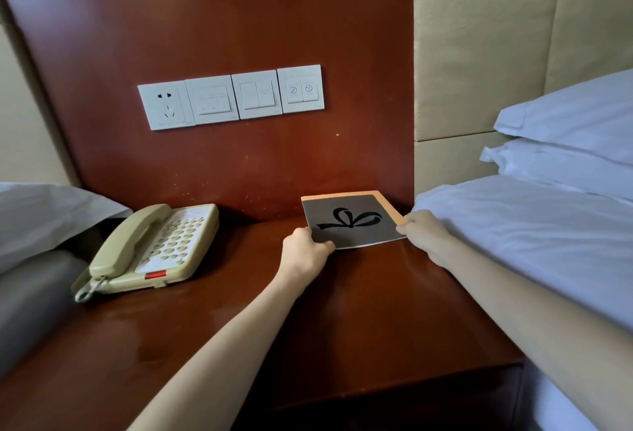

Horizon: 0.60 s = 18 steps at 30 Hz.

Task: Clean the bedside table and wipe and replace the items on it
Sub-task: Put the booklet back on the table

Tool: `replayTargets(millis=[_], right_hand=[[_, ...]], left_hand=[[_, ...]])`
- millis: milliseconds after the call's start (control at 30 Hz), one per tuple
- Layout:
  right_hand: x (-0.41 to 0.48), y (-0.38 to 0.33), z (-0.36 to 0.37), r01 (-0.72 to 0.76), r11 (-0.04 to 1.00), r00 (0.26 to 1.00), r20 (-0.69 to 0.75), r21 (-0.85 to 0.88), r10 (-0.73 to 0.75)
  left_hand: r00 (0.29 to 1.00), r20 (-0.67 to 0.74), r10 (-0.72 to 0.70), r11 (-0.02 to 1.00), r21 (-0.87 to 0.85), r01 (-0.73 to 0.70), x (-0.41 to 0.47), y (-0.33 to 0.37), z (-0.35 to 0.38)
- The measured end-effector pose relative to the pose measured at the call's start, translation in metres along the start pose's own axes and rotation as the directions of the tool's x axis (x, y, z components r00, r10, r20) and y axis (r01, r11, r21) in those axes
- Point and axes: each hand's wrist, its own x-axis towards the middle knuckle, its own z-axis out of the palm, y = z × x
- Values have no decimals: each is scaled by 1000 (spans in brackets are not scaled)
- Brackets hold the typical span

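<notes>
The brown bedside table (239, 328) has a cream phone (154, 249) on its left side. A grey card (349, 218) with a black bow on it sits at the back right, next to the bed. The left hand (305, 252) pinches the card's near left corner and the right hand (424, 232) pinches its right edge, so the card is between the two hands.

The underside and near corners of the card (352, 221) are hidden by the left hand (305, 252) and right hand (426, 235), whose fingers (401, 228) mostly vanish beneath it, the key labels on the phone (154, 245) are too small to read, and the pillows (565, 143) run off the right edge.
</notes>
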Motion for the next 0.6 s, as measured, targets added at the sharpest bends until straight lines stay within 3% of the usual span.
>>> replayTargets(millis=[300, 600], right_hand=[[-4, -2, 1, 21, 994, 998, 65, -107, -14], [-8, -3, -1, 13, 992, 995, 102, -129, 0]], left_hand=[[999, 29, -42, 983, 180, 36, 2, 7, 3], [989, -145, 25, 948, 316, 22, -8, 8, 4]])
